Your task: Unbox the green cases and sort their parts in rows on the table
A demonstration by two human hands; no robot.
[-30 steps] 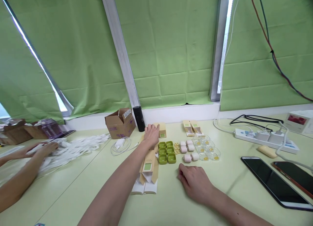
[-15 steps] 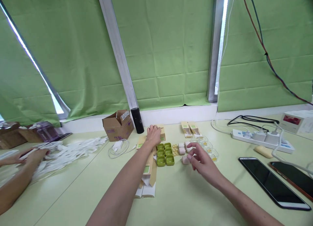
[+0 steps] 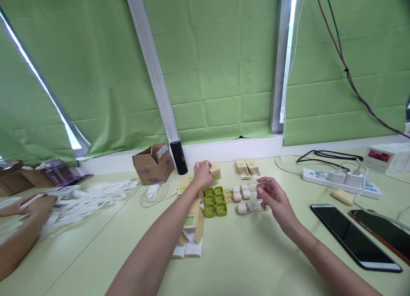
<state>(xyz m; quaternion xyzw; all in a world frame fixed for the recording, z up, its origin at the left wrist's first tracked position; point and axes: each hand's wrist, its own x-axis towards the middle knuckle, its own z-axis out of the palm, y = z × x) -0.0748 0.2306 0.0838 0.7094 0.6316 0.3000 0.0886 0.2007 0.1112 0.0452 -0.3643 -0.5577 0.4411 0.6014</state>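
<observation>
Left hand (image 3: 202,173), frame centre: fingers curled closed around small tan carton (image 3: 215,173), lifted just above the green trays (image 3: 215,200). Right hand (image 3: 276,198), right of centre: fingers loosely curled, fingertips pinching clear plastic tray (image 3: 255,189), beside pink pieces (image 3: 242,197).

My left arm stretches straight out toward twelve o'clock, palm down. My left hand (image 3: 202,174) is curled, fingers and thumb closed in a grasp. My right forearm comes in from five o'clock. My right hand (image 3: 276,198) is raised, palm turned toward nine o'clock, fingers loosely bent, thumb and fingertips pinched together.
</observation>
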